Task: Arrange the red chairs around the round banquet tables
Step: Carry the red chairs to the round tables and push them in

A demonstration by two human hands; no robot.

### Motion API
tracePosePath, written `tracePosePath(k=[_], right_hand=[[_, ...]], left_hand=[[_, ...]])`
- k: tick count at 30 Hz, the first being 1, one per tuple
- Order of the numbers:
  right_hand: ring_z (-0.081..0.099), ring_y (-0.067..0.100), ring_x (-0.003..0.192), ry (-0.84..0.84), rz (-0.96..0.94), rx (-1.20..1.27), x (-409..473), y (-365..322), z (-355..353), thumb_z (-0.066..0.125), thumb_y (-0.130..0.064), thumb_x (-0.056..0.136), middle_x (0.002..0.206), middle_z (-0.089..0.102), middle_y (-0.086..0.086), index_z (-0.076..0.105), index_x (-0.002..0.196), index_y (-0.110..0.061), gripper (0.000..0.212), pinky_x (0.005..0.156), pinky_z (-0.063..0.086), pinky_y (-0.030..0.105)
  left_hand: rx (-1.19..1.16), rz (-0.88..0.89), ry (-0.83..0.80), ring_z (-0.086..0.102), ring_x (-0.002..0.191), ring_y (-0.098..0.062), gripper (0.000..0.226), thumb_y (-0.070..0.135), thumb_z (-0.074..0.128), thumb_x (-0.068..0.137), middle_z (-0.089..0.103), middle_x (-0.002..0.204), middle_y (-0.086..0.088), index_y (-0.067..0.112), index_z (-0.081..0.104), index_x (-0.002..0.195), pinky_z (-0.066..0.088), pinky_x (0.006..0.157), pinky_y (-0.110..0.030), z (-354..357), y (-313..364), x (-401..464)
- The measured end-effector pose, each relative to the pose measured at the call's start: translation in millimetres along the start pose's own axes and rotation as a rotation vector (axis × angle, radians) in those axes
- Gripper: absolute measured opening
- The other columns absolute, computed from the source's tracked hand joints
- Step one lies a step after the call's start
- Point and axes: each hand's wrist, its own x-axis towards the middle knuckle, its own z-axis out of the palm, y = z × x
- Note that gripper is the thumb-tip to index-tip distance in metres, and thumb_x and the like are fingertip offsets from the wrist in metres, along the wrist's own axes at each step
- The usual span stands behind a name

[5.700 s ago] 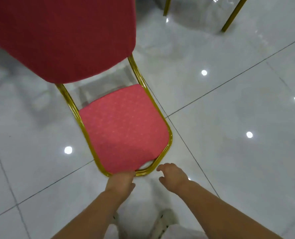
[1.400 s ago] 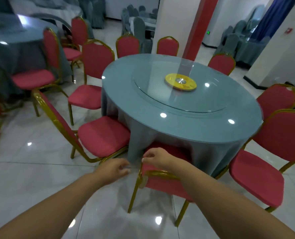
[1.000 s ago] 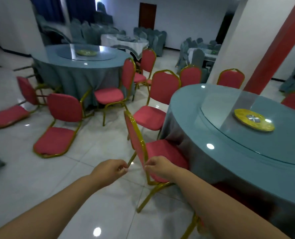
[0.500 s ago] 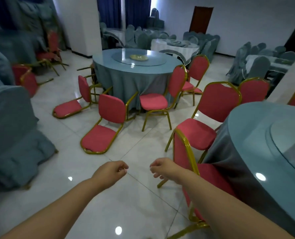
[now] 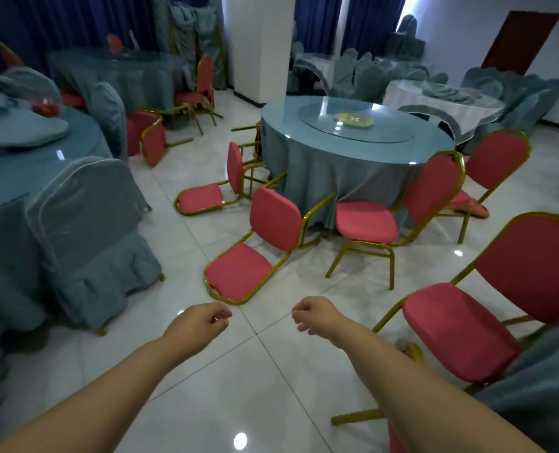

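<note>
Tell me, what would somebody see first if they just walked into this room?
Probably the red padded chair with a gold metal frame, tipped over with its seat on the shiny white floor, right ahead of the person's empty left hand and right hand. Behind it stands the round banquet table in a blue-grey cloth with a glass turntable. A second tipped red chair lies left of that table.

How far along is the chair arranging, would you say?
Partly done. At the round table, two red chairs stand upright. Nothing is in hand: the left hand and right hand hold nothing. Left: two tipped chairs lie on the floor beside it.
</note>
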Motion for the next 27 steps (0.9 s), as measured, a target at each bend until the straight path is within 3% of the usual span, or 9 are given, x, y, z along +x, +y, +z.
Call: tracePosePath(k=[3, 8, 13, 19, 27], right_hand=[[0.062, 0.014, 0.081, -0.063, -0.013, -0.027, 41, -22, 9, 0.054, -0.015, 0.092, 0.099, 0.063, 0.011, 0.062, 0.106, -0.004, 0.02, 0.068, 0.047, 0.026], [0.06, 0.013, 0.077, -0.1, -0.043, -0.064, 115, -69, 26, 0.053, -0.013, 0.092, 0.096, 0.06, 0.009, 0.062, 0.105, 0.0, 0.021, 0.065, 0.046, 0.025], [0.06, 0.012, 0.076, -0.11, -0.019, -0.058, 200, -126, 60, 0.052, -0.014, 0.092, 0.091, 0.059, 0.005, 0.06, 0.094, -0.009, 0.009, 0.066, 0.046, 0.025], [0.058, 0.019, 0.08, -0.082, -0.027, -0.091, 284, -190, 95, 0.054, -0.015, 0.091, 0.08, 0.059, 0.002, 0.056, 0.077, -0.017, 0.014, 0.062, 0.043, 0.025], [0.059, 0.017, 0.081, -0.087, 0.049, -0.077, 383, -218, 95, 0.055, -0.015, 0.091, 0.088, 0.062, 0.004, 0.062, 0.088, -0.013, 0.008, 0.07, 0.048, 0.027]], left_hand=[[0.001, -0.053, -0.001, 0.058, 0.095, -0.004, 0.02, 0.026, 0.057, 0.093, 0.064, 0.107, 0.012, 0.026, 0.066, 0.11, 0.045, 0.084, -0.018, -12, -22, 25], [-0.007, -0.11, 0.023, 0.059, 0.097, -0.005, 0.018, 0.027, 0.057, 0.092, 0.064, 0.109, 0.012, 0.029, 0.066, 0.108, 0.049, 0.088, -0.024, -49, -67, 85], [-0.017, -0.128, 0.007, 0.059, 0.096, -0.006, 0.02, 0.029, 0.057, 0.091, 0.063, 0.109, 0.011, 0.028, 0.066, 0.109, 0.049, 0.088, -0.025, -108, -125, 159], [0.022, -0.119, -0.018, 0.059, 0.096, -0.007, 0.022, 0.026, 0.056, 0.092, 0.065, 0.109, 0.009, 0.023, 0.066, 0.112, 0.047, 0.089, -0.023, -182, -179, 250], [-0.048, -0.13, -0.122, 0.059, 0.091, -0.005, 0.013, 0.026, 0.057, 0.092, 0.064, 0.097, 0.01, 0.027, 0.065, 0.102, 0.049, 0.083, -0.02, -202, -209, 368]])
